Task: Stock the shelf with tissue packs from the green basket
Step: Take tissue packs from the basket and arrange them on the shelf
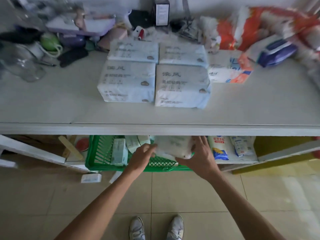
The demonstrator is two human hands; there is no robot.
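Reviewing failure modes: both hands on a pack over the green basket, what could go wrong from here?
1. The tissue pack sits just under the shelf edge; lifting straight up could snag it.
2. Left hand grips only a corner, so it may slip from the right hand.

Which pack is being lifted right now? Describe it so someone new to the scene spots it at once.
Find the green basket under the front edge of the white shelf. Over its right half, the left hand and right hand grip a white tissue pack from either side. It is the only pack held between hands; the other packs in the basket stand untouched to its left.
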